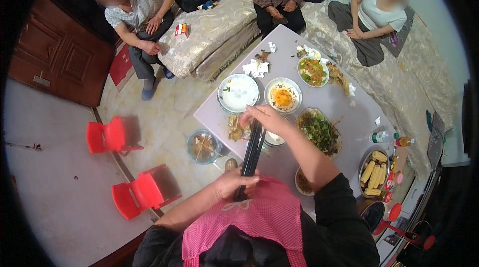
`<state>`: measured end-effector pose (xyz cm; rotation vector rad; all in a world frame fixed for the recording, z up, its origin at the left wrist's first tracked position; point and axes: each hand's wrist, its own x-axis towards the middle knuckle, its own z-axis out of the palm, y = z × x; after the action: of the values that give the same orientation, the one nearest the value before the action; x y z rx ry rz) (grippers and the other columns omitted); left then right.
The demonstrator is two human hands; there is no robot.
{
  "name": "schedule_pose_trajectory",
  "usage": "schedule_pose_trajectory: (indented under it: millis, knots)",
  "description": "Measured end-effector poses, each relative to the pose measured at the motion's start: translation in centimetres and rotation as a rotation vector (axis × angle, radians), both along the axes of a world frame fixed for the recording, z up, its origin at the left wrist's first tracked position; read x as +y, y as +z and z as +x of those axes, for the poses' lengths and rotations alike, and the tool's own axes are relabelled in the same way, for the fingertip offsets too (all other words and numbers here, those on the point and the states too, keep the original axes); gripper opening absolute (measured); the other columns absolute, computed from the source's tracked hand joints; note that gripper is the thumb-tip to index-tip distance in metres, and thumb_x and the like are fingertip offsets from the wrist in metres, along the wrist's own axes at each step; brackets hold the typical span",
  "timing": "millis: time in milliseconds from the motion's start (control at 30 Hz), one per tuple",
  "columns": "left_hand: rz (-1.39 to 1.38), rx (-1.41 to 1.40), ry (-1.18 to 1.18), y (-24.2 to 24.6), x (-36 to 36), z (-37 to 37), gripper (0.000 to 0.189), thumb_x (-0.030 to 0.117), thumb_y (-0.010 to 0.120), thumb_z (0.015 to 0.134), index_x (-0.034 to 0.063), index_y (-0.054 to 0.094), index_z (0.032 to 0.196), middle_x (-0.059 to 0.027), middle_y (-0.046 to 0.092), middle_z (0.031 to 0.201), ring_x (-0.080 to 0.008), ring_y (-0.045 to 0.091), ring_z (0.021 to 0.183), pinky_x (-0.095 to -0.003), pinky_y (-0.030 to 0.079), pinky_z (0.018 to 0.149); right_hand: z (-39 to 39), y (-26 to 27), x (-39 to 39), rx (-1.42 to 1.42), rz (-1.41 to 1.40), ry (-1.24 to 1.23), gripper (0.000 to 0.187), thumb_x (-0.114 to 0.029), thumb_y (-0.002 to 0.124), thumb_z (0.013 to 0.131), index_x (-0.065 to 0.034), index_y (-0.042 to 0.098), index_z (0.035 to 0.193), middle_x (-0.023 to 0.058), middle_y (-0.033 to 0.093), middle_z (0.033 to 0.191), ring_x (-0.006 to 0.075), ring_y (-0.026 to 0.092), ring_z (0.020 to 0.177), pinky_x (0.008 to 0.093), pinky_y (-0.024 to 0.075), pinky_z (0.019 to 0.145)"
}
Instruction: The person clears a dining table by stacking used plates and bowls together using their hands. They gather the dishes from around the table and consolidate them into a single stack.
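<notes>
A bundle of black chopsticks (252, 154) is gripped near its lower end by my left hand (237, 184), close to the pink checked apron (243, 226). My right hand (265, 118) is at the bundle's upper end, fingers bent; whether it grips any chopstick is not clear. Just beyond that hand are a nearly bare white bowl (238, 93) and a bowl with an orange remnant of food (283, 96). Partly hidden under my right forearm is another white bowl (274, 138). A plate of leafy greens (319, 132) lies to its right.
The table (277, 44) also bears crumpled tissues (256, 68), food scraps, a plate of mixed vegetables (313, 71), a bowl of corn cobs (373, 173) and bottles. A bin (204, 147) stands off the left edge, with red chairs (144, 190) further left. Several people sit beyond.
</notes>
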<state>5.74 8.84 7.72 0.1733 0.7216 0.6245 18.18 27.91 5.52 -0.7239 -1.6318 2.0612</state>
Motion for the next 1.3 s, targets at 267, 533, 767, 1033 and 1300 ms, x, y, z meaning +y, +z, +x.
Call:
schedule_pose_trajectory:
  millis: [267,533,767,1033,1300]
  knots:
    - [0.021,-0.152,0.046,0.0,0.5,0.1,0.029,0.018,0.066,0.080,0.0044,0.051,0.100,-0.0004,0.042,0.064,-0.0113,0.043,0.057,-0.0256,0.037,0.054,0.7,1.4,0.5,-0.064,-0.001,0.215,0.037,-0.029,0.044,0.095,0.0015,0.064,0.094,0.0084,0.066,0.091,0.0134,0.061,0.084,0.0268,0.0465,0.080]
    - [0.029,-0.067,-0.017,1.1,0.6,0.5,0.027,0.018,0.063,0.083,0.0024,0.053,0.102,0.0021,0.039,0.058,-0.0087,0.038,0.050,-0.0233,0.032,0.049,0.4,2.4,-0.1,-0.052,0.024,0.265,0.030,-0.022,0.045,0.094,-0.0010,0.058,0.111,0.0075,0.063,0.100,0.0122,0.059,0.087,0.0254,0.0469,0.079]
    - [-0.021,-0.008,-0.023,0.6,0.5,0.8,0.023,0.021,0.061,0.085,0.0023,0.055,0.095,0.0034,0.037,0.054,-0.0077,0.035,0.047,-0.0230,0.028,0.046,0.6,0.5,-0.8,0.105,-0.070,-0.051,0.033,-0.023,0.045,0.094,0.0005,0.051,0.117,0.0114,0.061,0.103,0.0175,0.061,0.086,0.0292,0.0495,0.075]
    - [-0.060,0.019,0.216,-0.7,-0.2,-1.1,0.024,0.029,0.057,0.088,0.0085,0.048,0.078,0.0058,0.031,0.051,-0.0066,0.031,0.044,-0.0229,0.029,0.044,6.2,-3.9,-3.0,0.016,-0.335,-0.841,0.032,-0.029,0.053,0.089,-0.0014,0.055,0.106,0.0116,0.063,0.092,0.0166,0.061,0.079,0.0260,0.0489,0.066]
    - [-0.157,0.023,0.509,-1.5,-0.5,-2.9,0.024,0.028,0.055,0.089,0.0125,0.044,0.074,0.0051,0.034,0.053,-0.0076,0.033,0.045,-0.0238,0.033,0.046,14.2,-19.4,-7.6,-0.451,-0.437,-0.936,0.047,-0.024,0.058,0.084,-0.0037,0.042,0.124,0.0092,0.053,0.107,0.0182,0.055,0.089,0.0315,0.0499,0.065]
